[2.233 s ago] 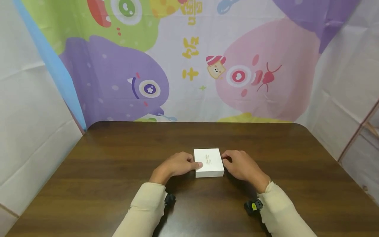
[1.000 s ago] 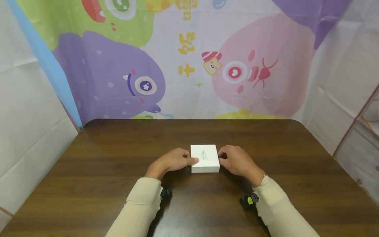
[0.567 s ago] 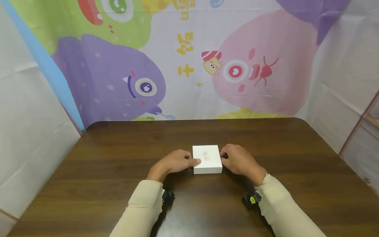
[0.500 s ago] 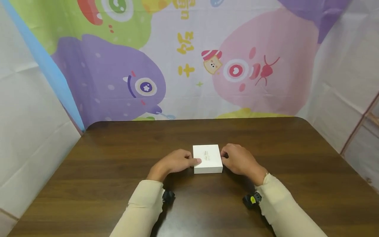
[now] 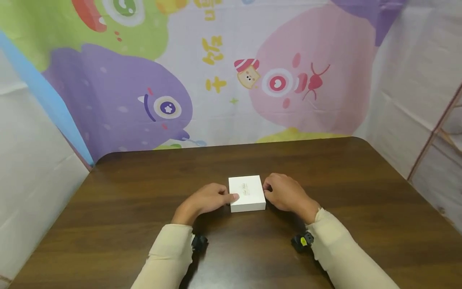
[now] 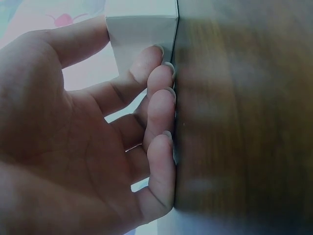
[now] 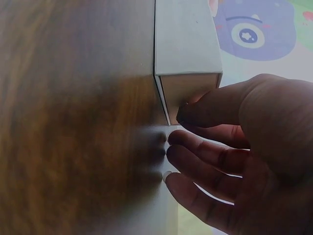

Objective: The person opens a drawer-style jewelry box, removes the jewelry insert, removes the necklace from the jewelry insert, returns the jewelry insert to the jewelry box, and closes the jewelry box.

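Note:
A flat white box (image 5: 249,190) with small gold lettering lies on the table between both hands. My left hand (image 5: 209,198) holds its left side, with the thumb on the lid and curled fingers low against the side, as the left wrist view (image 6: 98,122) shows. At the opposite end is my right hand (image 5: 286,192), its thumb and index finger drawn close together. In the right wrist view, the right thumb (image 7: 210,107) meets a brownish end panel (image 7: 183,90) framed by white edges. The index fingertip is hidden there, and I cannot tell whether the two pinch anything.
The dark brown wooden table (image 5: 144,249) reaches back to a cartoon-printed cloth (image 5: 216,108). Pale cloth walls (image 5: 29,160) stand at both sides. Small black cameras (image 5: 301,241) sit at the wrists.
The head view has shifted slightly. The right thumb and index finger have drawn closer together at the box's right end. The left hand keeps its hold, and the box still lies flat.

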The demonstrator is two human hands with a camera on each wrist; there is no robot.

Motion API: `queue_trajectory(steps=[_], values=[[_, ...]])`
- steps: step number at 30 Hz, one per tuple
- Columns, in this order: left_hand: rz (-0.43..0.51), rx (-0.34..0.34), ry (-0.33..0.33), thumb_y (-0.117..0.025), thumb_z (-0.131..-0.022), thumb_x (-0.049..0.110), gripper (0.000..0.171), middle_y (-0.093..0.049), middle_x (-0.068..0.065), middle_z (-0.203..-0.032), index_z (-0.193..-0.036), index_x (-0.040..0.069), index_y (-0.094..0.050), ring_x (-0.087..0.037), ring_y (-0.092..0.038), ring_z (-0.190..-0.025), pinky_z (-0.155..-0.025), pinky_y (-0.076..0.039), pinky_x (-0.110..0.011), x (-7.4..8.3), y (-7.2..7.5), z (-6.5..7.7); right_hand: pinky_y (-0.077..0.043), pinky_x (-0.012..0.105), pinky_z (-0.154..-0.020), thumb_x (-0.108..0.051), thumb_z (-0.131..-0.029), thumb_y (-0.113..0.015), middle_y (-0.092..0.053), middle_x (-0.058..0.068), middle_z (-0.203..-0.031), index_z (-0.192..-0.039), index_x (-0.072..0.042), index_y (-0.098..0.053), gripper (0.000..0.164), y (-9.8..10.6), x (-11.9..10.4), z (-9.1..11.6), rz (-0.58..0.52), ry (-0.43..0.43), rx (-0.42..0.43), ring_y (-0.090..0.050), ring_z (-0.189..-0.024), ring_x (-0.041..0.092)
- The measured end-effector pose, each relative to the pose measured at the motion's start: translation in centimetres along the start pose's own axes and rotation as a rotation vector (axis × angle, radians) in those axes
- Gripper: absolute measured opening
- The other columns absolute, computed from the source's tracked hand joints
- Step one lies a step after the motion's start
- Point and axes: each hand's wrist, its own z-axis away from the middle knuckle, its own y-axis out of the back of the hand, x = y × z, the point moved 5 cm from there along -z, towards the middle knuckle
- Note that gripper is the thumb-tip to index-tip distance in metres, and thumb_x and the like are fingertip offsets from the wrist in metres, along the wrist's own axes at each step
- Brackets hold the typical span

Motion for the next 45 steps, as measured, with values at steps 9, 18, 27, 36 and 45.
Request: queue_trajectory(steps=[9, 18, 27, 36, 45], values=[[0.007, 0.004, 0.005, -0.064, -0.096, 0.047, 0.040, -0.047, 0.000, -0.071, -0.078, 0.011, -0.060, -0.016, -0.043, -0.065, -0.060, -0.034, -0.032, 0.07, -0.05, -0.13, -0.051, 0.045, -0.076, -0.018, -0.093, -0.063, -0.065, 0.001, -0.103, -0.090, -0.014, -0.071, 0.008, 0.15, 0.21, 0.18, 0.008, -0.008, -0.003, -0.060, -0.090, 0.021], [0.016, -0.009, -0.001, -0.064, -0.095, 0.048, 0.041, -0.046, 0.001, -0.070, -0.077, 0.011, -0.060, -0.016, -0.042, -0.064, -0.059, -0.034, -0.031, 0.10, -0.20, -0.13, -0.051, 0.047, -0.076, -0.017, -0.093, -0.063, -0.065, 0.002, -0.103, -0.090, -0.014, -0.070, 0.009, 0.19, 0.40, 0.44, 0.011, -0.014, -0.002, -0.061, -0.090, 0.022], [-0.006, 0.002, -0.002, -0.063, -0.095, 0.048, 0.041, -0.048, 0.000, -0.071, -0.077, 0.012, -0.061, -0.016, -0.044, -0.064, -0.060, -0.035, -0.031, 0.29, -0.01, -0.01, -0.050, 0.045, -0.074, -0.016, -0.093, -0.061, -0.064, 0.001, -0.100, -0.088, -0.015, -0.069, 0.009, 0.33, 0.77, 0.51, -0.003, -0.028, -0.002, -0.059, -0.088, 0.021], [-0.001, 0.009, -0.008, -0.064, -0.095, 0.047, 0.040, -0.051, 0.000, -0.072, -0.078, 0.012, -0.062, -0.016, -0.045, -0.066, -0.061, -0.036, -0.032, 0.02, -0.21, 0.04, -0.050, 0.044, -0.074, -0.016, -0.092, -0.062, -0.064, 0.000, -0.097, -0.088, -0.016, -0.070, 0.009, 0.35, 0.86, 0.61, -0.009, -0.012, -0.008, -0.060, -0.087, 0.020], [-0.012, 0.006, -0.026, -0.063, -0.096, 0.047, 0.040, -0.049, 0.001, -0.071, -0.077, 0.012, -0.061, -0.015, -0.044, -0.065, -0.060, -0.036, -0.031, 0.11, 0.11, 0.12, -0.049, 0.042, -0.072, -0.015, -0.093, -0.062, -0.062, -0.001, -0.092, -0.087, -0.015, -0.069, 0.009, 0.54, 0.72, 0.45, -0.008, -0.011, -0.015, -0.057, -0.082, 0.019]])
